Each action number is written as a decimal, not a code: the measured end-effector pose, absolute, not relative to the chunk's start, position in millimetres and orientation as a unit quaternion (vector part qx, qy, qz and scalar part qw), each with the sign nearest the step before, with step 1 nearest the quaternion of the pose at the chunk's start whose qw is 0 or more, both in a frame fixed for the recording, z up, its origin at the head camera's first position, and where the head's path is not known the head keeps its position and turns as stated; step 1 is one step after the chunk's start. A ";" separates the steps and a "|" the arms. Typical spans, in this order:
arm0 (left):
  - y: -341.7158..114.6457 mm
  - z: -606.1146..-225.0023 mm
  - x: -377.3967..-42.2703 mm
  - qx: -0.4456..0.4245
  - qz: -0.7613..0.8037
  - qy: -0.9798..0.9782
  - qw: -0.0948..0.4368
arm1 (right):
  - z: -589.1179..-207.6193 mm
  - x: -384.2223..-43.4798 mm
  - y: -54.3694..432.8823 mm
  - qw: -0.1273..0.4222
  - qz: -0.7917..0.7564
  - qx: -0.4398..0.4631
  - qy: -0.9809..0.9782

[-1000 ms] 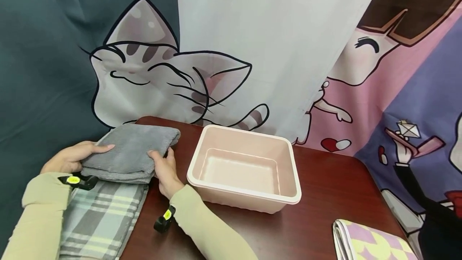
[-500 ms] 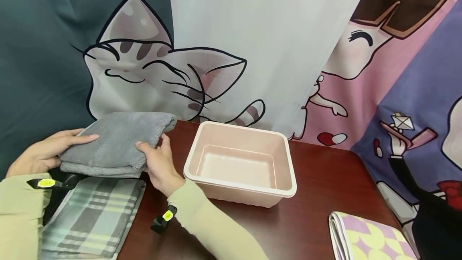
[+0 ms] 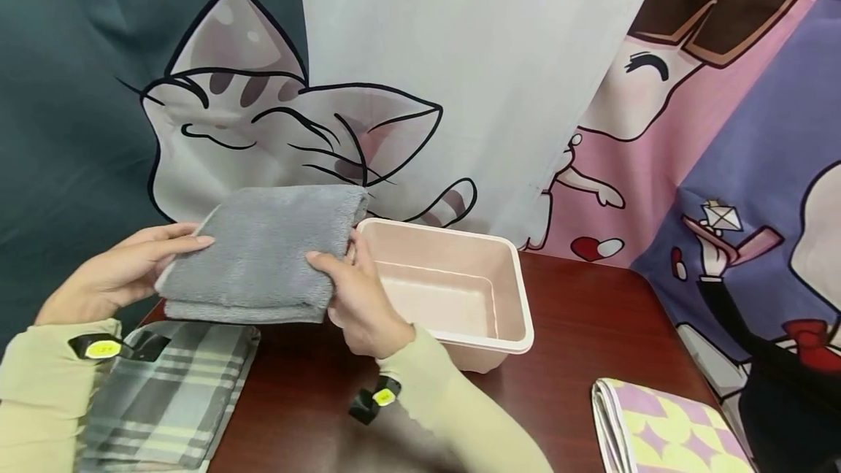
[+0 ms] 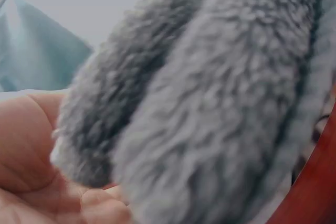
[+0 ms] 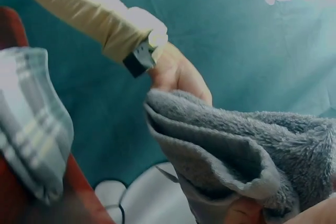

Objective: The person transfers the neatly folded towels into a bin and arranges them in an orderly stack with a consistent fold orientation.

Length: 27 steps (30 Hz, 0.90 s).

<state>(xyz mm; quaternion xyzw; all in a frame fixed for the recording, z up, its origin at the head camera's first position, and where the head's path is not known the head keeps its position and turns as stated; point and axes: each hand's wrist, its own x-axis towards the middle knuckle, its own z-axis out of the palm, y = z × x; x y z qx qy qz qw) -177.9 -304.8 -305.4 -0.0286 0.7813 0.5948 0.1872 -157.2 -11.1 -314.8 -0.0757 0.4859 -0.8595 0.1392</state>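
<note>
A folded grey towel (image 3: 263,254) with a fluffy pile is held up between both hands, above the table and overlapping the left end of the pink plastic basin (image 3: 453,298) in the head view. My left hand (image 3: 118,268) grips its left edge, thumb on top and fingers underneath. The right hand (image 3: 361,298) pinches the right edge the same way. In the left wrist view the thick folds of the grey towel (image 4: 210,108) lie against the palm. The right wrist view shows its layered folded edge (image 5: 210,145), with right fingers partly hidden beneath.
A folded plaid cloth (image 3: 171,393) in grey, green and white lies at the table's left front. At the right front lies a folded cloth with a purple and yellow pattern (image 3: 670,429). The dark red table (image 3: 578,327) backs onto a cartoon-printed curtain (image 3: 499,93).
The grey towel has been lifted off the plaid cloth and carried to the right toward the basin. Both hands move with it, keeping their grip.
</note>
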 end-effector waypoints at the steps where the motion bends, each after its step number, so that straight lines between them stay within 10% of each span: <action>1: -296.4 -303.4 -180.1 -0.019 0.609 0.769 0.193 | -313.5 -157.3 -2.4 0.140 -0.855 -0.074 0.494; 27: -120.6 -308.1 -217.2 0.134 0.699 0.634 0.302 | -311.9 -169.0 184.0 0.169 -0.769 0.048 0.615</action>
